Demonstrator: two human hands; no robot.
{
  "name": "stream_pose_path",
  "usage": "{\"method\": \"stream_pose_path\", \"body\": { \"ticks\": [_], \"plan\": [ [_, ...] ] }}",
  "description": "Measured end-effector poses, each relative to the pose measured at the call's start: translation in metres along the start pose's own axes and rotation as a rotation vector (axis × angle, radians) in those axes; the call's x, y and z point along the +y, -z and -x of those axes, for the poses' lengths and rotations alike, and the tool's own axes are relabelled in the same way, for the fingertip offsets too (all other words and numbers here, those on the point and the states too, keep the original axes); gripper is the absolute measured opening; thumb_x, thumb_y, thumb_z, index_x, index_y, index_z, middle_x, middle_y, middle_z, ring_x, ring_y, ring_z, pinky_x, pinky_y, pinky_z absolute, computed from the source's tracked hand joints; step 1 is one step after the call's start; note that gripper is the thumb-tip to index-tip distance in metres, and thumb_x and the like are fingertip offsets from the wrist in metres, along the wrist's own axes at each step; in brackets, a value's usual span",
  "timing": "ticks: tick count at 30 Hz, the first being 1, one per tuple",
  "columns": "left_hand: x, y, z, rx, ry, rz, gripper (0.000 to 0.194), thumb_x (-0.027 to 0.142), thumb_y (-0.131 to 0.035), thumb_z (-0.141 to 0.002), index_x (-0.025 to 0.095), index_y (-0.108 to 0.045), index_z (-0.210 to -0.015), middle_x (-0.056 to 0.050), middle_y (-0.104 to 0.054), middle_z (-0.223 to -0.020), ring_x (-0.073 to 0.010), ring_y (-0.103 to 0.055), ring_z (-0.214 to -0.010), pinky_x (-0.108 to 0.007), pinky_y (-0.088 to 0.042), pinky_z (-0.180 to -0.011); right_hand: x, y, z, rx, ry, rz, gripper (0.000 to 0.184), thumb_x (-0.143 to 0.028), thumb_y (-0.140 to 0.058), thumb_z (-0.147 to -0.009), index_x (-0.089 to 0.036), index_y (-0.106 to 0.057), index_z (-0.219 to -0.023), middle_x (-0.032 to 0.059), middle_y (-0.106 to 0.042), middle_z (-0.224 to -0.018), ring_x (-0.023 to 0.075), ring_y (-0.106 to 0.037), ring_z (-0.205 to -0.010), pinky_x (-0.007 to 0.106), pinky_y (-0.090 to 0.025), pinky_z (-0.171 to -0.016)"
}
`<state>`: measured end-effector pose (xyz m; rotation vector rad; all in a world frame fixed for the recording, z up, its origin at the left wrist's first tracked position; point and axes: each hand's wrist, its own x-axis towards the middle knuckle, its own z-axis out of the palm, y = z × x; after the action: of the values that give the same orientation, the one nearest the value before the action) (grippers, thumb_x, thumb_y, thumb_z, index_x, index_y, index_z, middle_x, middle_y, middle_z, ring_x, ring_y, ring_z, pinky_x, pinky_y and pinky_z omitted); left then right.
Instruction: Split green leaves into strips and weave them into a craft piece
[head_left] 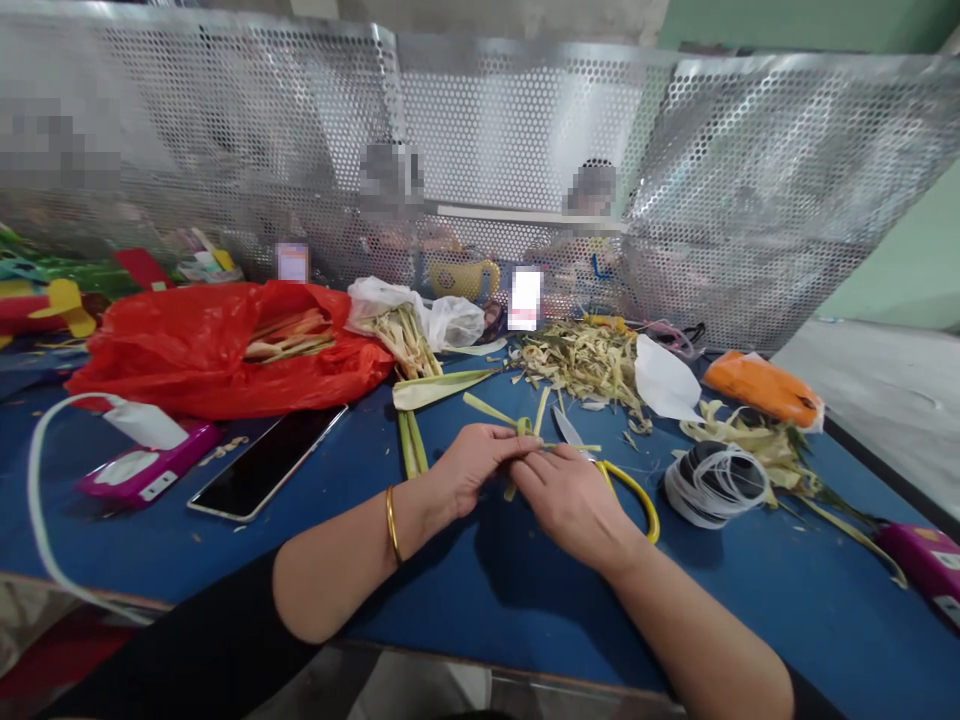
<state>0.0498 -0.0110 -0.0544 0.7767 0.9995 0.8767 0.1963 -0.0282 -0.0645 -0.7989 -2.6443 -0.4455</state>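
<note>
My left hand point(474, 462) pinches several pale green leaf strips point(525, 426) that are folded around one another, their ends sticking out to several sides. The fingers of my right hand point(574, 505) meet it there, closed on the same strips; the exact grip of the fingertips is hidden. Partly under my right hand lies a pair of scissors with yellow handles point(645, 500), its blades point(568, 428) pointing away from me. Just beyond my left hand, long flat leaves point(442, 388) and thicker green stalks point(411, 445) rest on the blue table point(450, 590).
On the left are a red plastic bag point(172, 350) of leaves, a phone point(270, 465) and a purple power strip point(150, 470) with a white charger. Leaf scraps point(585, 360), a string spool point(716, 485) and an orange packet point(761, 388) lie right. A perforated metal screen point(517, 120) stands behind; people are beyond it.
</note>
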Motion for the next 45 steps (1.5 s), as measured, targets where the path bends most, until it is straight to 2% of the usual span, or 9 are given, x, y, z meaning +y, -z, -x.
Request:
{"method": "stream_pose_path", "body": {
  "ticks": [5,12,18,22,26,29,33,38,45],
  "plan": [
    [0.006,0.000,0.003,-0.080,-0.029,0.027,0.021,0.023,-0.080,-0.059,0.009,-0.072,-0.073,-0.005,-0.069,-0.068,-0.0100,-0.059,-0.062,-0.020,-0.044,-0.060,0.001,0.002,0.002,0.141,-0.104,-0.068,0.026,-0.015,-0.037,-0.095,-0.017,-0.054,-0.076,0.0033,-0.060,-0.067,0.0168,-0.051,-0.062,0.031,-0.034,-0.064],
    [0.006,0.000,0.004,-0.005,-0.038,0.030,0.015,0.021,-0.078,-0.066,0.009,-0.071,-0.073,-0.009,-0.072,-0.077,-0.0133,-0.065,-0.069,-0.025,-0.050,-0.073,-0.013,0.010,0.001,0.183,0.081,-0.211,0.029,-0.009,-0.033,-0.092,-0.018,-0.055,-0.075,0.0032,-0.056,-0.066,0.0161,-0.049,-0.065,0.031,-0.040,-0.076],
    [0.006,-0.002,0.005,0.035,-0.039,0.042,0.010,0.017,-0.075,-0.070,0.009,-0.070,-0.073,-0.009,-0.072,-0.072,-0.0146,-0.067,-0.069,-0.026,-0.052,-0.075,-0.022,0.012,0.000,0.191,0.180,-0.218,0.031,-0.010,-0.033,-0.093,-0.017,-0.055,-0.074,0.0030,-0.055,-0.064,0.0161,-0.045,-0.060,0.031,-0.040,-0.066],
    [0.006,0.001,0.003,0.026,-0.037,0.019,0.010,0.018,-0.073,-0.071,0.009,-0.071,-0.074,-0.008,-0.072,-0.073,-0.0134,-0.065,-0.067,-0.024,-0.051,-0.070,-0.019,0.017,0.000,0.188,0.172,-0.207,0.025,-0.012,-0.035,-0.095,-0.015,-0.059,-0.093,0.0033,-0.061,-0.070,0.0174,-0.051,-0.067,0.033,-0.043,-0.073],
    [0.009,0.004,0.002,0.011,-0.089,0.030,0.015,0.022,-0.076,-0.067,0.010,-0.070,-0.073,-0.006,-0.070,-0.072,-0.0114,-0.062,-0.063,-0.023,-0.050,-0.066,-0.001,0.024,0.002,0.327,-0.165,-0.081,0.024,-0.022,-0.045,-0.094,-0.014,-0.057,-0.113,0.0095,-0.066,-0.091,0.0211,-0.058,-0.083,0.035,-0.042,-0.078],
    [0.010,0.004,0.002,0.006,-0.087,0.037,0.024,0.033,-0.074,-0.070,0.011,-0.068,-0.078,-0.006,-0.068,-0.072,-0.0128,-0.063,-0.063,-0.026,-0.051,-0.066,0.013,0.025,0.003,0.204,-0.426,-0.024,0.020,-0.029,-0.047,-0.094,-0.017,-0.063,-0.096,0.0090,-0.066,-0.088,0.0216,-0.059,-0.082,0.035,-0.038,-0.079],
    [0.007,0.003,0.000,0.064,-0.131,-0.076,0.031,0.034,-0.079,-0.064,0.011,-0.065,-0.079,-0.001,-0.062,-0.064,-0.0099,-0.057,-0.052,-0.021,-0.043,-0.049,0.019,0.022,0.004,-0.009,-0.460,-0.126,0.028,-0.027,-0.044,-0.096,-0.018,-0.060,-0.075,0.0025,-0.062,-0.067,0.0156,-0.055,-0.064,0.030,-0.034,-0.075],
    [0.007,0.005,-0.005,0.113,-0.152,-0.155,0.030,0.031,-0.078,-0.063,0.009,-0.065,-0.078,0.002,-0.056,-0.057,-0.0021,-0.037,-0.039,-0.017,-0.019,-0.037,0.015,0.025,0.005,0.001,-0.524,-0.380,0.030,-0.026,-0.048,-0.092,-0.018,-0.055,-0.063,-0.0009,-0.057,-0.058,0.0132,-0.051,-0.061,0.026,-0.032,-0.068],
    [0.011,0.011,-0.008,0.066,-0.162,-0.137,0.029,0.033,-0.079,-0.062,0.010,-0.062,-0.069,0.002,-0.056,-0.058,-0.0003,-0.029,-0.038,-0.019,-0.012,-0.039,0.020,0.033,0.004,-0.063,-0.727,-1.047,0.035,-0.041,-0.052,-0.087,-0.017,-0.063,-0.064,-0.0032,-0.050,-0.051,0.0099,-0.045,-0.052,0.023,-0.033,-0.053]
  ]
}}
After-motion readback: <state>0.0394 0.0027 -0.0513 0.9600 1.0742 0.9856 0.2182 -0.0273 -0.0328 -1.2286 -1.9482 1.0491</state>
